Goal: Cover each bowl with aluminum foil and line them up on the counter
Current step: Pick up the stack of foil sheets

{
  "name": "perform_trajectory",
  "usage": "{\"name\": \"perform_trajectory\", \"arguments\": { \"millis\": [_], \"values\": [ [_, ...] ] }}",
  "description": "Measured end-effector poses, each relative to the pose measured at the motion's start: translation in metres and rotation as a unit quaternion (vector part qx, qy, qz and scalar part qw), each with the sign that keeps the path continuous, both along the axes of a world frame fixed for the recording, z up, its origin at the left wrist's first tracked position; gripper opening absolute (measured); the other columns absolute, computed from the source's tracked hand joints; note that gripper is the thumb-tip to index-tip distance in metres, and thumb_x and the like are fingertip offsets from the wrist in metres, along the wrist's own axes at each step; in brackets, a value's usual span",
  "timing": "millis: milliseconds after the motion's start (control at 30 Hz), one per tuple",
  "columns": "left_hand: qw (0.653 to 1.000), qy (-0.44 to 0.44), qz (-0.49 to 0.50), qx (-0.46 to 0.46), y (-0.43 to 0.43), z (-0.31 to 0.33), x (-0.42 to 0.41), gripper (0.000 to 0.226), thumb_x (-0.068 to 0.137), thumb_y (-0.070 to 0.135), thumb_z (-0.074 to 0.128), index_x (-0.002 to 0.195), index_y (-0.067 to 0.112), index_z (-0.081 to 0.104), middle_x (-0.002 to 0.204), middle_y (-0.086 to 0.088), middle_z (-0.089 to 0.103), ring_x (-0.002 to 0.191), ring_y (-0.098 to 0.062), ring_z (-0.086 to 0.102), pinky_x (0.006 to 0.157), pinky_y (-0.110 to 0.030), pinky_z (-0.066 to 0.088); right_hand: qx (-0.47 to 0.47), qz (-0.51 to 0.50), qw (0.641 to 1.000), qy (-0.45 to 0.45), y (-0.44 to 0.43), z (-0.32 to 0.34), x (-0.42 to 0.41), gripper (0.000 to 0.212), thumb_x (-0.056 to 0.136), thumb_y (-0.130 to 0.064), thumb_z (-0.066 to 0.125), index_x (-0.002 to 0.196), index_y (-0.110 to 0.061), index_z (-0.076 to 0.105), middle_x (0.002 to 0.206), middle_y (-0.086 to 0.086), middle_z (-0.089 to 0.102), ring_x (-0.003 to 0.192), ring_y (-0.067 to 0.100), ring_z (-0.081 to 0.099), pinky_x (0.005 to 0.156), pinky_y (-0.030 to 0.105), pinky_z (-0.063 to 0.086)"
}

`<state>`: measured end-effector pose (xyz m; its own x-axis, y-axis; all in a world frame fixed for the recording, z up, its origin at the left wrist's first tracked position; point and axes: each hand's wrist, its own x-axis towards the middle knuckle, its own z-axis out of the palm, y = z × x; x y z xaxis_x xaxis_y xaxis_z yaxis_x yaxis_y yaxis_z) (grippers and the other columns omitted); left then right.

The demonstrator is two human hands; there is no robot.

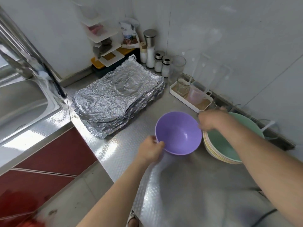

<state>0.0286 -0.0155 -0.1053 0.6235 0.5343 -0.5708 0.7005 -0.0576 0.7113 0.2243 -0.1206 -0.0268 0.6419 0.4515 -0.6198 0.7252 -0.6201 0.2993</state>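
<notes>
A purple bowl [178,132] is held a little above the metal counter [188,177], tilted toward me. My left hand [151,149] grips its near-left rim. My right hand [211,119] pinches its far-right rim. Right of it stands a stack of bowls [221,149] with a green one on top, partly hidden by my right forearm. A thick pile of crinkled aluminum foil sheets [118,97] lies on the counter beyond and to the left of the purple bowl.
A sink [21,104] with a tap is at the left. Salt shakers and bottles [157,61] stand in the back corner beside a shelf rack [105,45]. A white tray with glass cups [190,94] sits along the right wall.
</notes>
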Motion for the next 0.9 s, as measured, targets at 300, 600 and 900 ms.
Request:
{"name": "perform_trajectory", "arguments": {
  "millis": [300, 600, 900],
  "values": [
    [0.988, -0.150, 0.010, -0.042, -0.010, 0.009, -0.018, 0.077, 0.081, 0.024, 0.061, 0.149, 0.033, 0.028, 0.140, 0.014, 0.048, 0.095, -0.013, 0.066, 0.087, -0.038, 0.052, 0.258, 0.004, 0.965, -0.050, 0.026, -0.022, -0.030, 0.038, 0.097, -0.031, 0.042, 0.132, -0.015, 0.037, 0.136, 0.008, 0.046, 0.129, 0.029, 0.041, 0.100, 0.046, 0.036],
    [0.966, -0.126, 0.153, 0.167, 0.124, 0.052, -0.056, 0.040, 0.092, 0.007, 0.050, 0.129, 0.018, 0.059, 0.125, -0.005, 0.064, 0.110, -0.024, 0.062, 0.095, -0.041, 0.049, 0.555, -0.513, 0.568, 0.325, 0.157, -0.024, -0.079, 0.042, 0.091, -0.022, 0.061, 0.129, -0.009, 0.050, 0.125, 0.014, 0.052, 0.116, 0.032, 0.050, 0.098, 0.048, 0.043],
    [0.956, 0.019, -0.024, 0.293, 0.315, -0.001, -0.012, 0.052, 0.098, 0.022, 0.051, 0.147, 0.010, 0.039, 0.151, -0.012, 0.040, 0.134, -0.032, 0.042, 0.111, -0.046, 0.036, 0.496, -0.695, 0.485, 0.187, 0.237, -0.081, -0.048, 0.084, 0.072, -0.038, 0.079, 0.136, -0.007, 0.035, 0.135, 0.011, 0.049, 0.120, 0.031, 0.048, 0.095, 0.047, 0.039]
  ]
}}
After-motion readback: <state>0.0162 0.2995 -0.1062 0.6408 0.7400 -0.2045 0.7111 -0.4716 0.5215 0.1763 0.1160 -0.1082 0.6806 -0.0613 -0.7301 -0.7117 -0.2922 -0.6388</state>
